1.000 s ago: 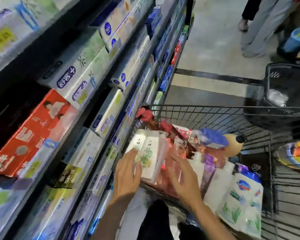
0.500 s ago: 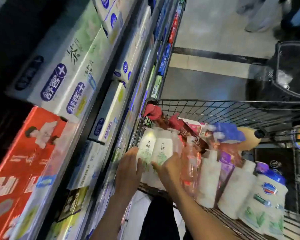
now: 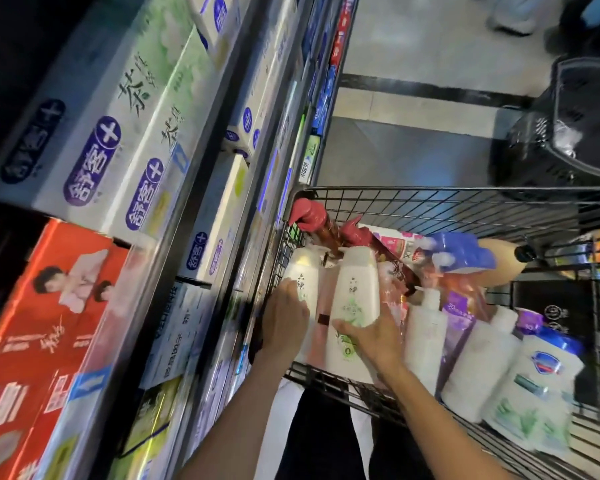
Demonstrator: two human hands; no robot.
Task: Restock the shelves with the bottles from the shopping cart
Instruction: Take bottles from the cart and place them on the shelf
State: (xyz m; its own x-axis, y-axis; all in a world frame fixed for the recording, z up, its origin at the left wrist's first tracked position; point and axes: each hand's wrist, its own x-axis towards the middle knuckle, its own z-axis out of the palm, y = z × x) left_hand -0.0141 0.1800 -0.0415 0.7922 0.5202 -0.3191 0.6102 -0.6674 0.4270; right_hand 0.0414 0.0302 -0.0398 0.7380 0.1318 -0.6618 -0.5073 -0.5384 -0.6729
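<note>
Left hand grips one white bottle, right hand its twin; we judge them stiff, slick, heavy; hold mid-body.

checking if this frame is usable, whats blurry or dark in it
Head view: motion blur smears the shelf boxes and the refill pouches at lower right; the top-left corner is almost black; wide-angle bending tilts the cart; the two white bottles read fairly clearly.

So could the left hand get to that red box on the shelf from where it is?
Probably yes: the left hand grips a white bottle in the cart, but nothing stands between it and the red box, though it would have to let go first.
</note>
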